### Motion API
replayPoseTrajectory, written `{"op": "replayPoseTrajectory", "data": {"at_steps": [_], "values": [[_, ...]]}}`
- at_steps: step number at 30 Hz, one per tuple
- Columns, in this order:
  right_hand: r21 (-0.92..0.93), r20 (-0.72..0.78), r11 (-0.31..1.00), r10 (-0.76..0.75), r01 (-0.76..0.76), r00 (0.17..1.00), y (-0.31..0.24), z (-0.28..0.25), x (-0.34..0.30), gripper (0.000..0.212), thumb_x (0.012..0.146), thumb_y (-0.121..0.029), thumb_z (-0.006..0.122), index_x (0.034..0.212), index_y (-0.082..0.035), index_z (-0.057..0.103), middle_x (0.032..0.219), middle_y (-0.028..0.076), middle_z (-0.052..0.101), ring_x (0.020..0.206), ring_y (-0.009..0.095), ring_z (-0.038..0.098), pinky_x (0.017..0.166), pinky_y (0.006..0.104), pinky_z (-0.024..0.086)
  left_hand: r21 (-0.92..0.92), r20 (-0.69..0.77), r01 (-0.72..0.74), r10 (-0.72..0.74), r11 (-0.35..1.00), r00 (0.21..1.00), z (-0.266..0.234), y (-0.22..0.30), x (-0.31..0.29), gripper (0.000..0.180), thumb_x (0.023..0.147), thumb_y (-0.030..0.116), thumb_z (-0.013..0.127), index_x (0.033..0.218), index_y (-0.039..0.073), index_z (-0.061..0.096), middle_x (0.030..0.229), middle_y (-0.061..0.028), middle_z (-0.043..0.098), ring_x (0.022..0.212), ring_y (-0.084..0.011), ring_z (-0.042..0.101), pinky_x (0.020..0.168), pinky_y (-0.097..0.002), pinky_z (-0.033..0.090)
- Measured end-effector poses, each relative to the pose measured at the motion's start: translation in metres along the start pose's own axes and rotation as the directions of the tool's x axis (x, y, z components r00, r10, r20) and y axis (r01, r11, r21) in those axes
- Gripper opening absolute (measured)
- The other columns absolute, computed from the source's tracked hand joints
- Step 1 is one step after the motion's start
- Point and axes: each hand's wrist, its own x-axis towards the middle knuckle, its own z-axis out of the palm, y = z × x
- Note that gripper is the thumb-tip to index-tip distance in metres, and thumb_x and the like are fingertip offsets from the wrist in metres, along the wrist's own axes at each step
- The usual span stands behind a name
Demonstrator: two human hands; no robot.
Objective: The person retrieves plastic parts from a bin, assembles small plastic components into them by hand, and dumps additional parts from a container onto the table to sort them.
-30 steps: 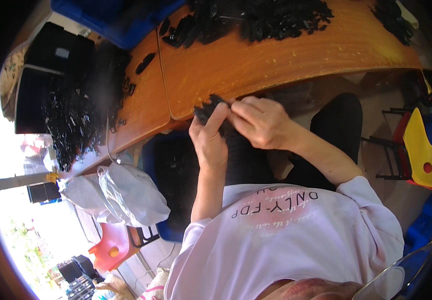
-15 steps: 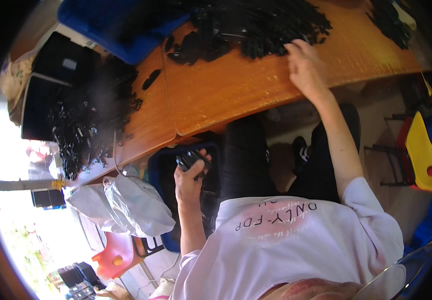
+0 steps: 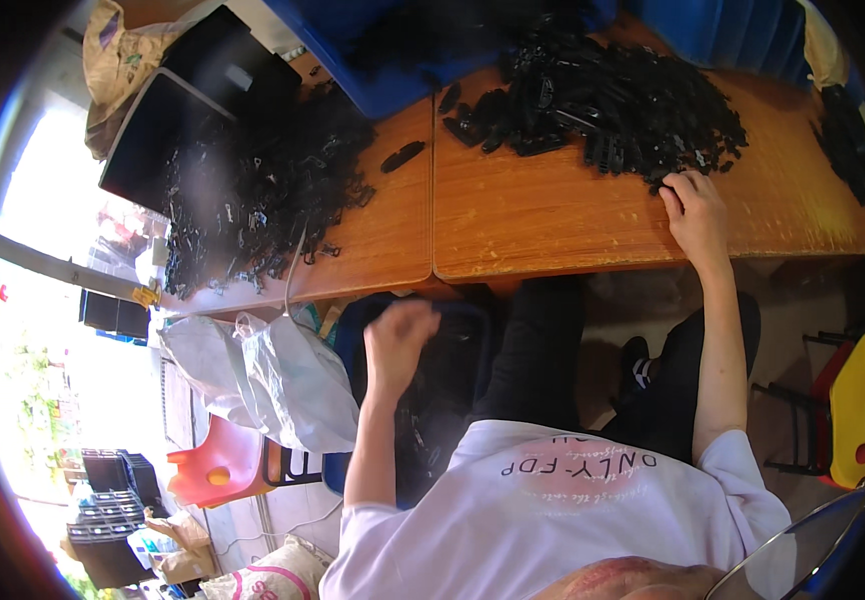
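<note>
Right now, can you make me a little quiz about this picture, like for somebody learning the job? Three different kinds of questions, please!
1. Which of the person's grips is at the near edge of the middle heap of black parts, left or right?
2. True or false: in the picture, the pinkish-orange chair is to the right of the yellow chair.
3. Fill in: a loose dark oblong piece lies on the brown ______.

Key:
1. The right grip; the left grip is away from that heap.
2. False: the pinkish-orange chair is on the left, the yellow chair on the right.
3. Table.
</note>
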Motion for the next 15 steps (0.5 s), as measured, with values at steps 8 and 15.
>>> {"op": "replayPoseTrajectory", "data": {"at_steps": [8,15], "values": [[0.003,-0.080,0.998,0.056,-0.056,0.995,-0.004,0.004,-0.001,0.017,0.089,-0.006,0.068,0.106,-0.005,0.067,0.099,0.012,0.066,0.094,0.034,0.064,0.079,0.0418,0.052,0.843,-0.198,-0.338,0.827,0.418,0.526,0.022,0.052,0.236,0.019,0.091,0.010,0.060,0.106,0.002,0.067,0.112,-0.0143,0.070,0.107,-0.0382,0.064,0.096,-0.0496,0.047],[0.021,-0.006,0.990,0.137,-0.137,0.991,0.004,0.001,-0.002,0.016,0.090,-0.008,0.067,0.105,-0.006,0.067,0.100,0.011,0.064,0.093,0.035,0.063,0.079,0.0438,0.051,0.679,-0.210,-0.288,0.555,0.675,0.805,0.062,0.066,0.190,0.022,0.089,0.016,0.069,0.105,0.000,0.068,0.104,-0.0214,0.070,0.092,-0.0382,0.068,0.081,-0.0463,0.053]]}}
